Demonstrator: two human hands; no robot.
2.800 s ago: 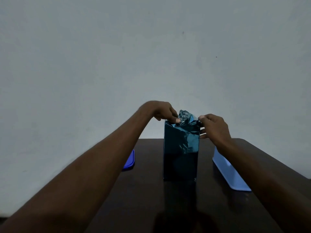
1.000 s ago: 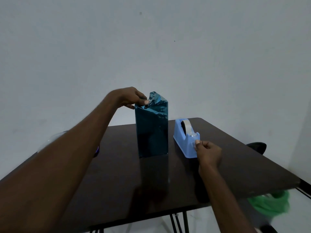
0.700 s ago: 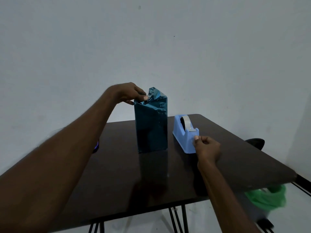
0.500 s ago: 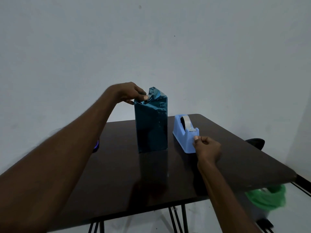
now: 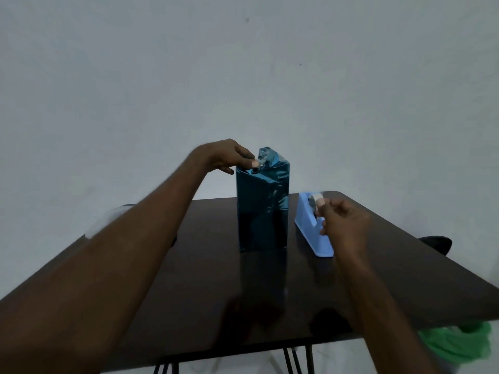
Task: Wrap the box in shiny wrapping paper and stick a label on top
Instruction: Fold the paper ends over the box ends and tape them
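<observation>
Lifted off the tape dispenser (image 5: 313,225) with fingers curled, perhaps pinching tape, the right hand (image 5: 344,225) rises while the left hand (image 5: 229,157) pins loose top folds of the paper-wrapped box (image 5: 262,203) mid-table (image 5: 189,292); sealing and labelling remain.

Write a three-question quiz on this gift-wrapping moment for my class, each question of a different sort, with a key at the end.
1. True or false: the wrapped box lies flat on the table.
2. Multiple choice: what does the left hand do? A) holds down the folded paper at the box's top; B) rests flat on the table; C) holds the tape dispenser.
3. Fill in: the right hand, with fingers pinched, is raised in front of the light blue ____.

Key:
1. False; it stands upright.
2. A.
3. Tape dispenser, on the table to the right of the box. Whether a strip of tape is pinched between the fingers is too blurred to tell.
</observation>
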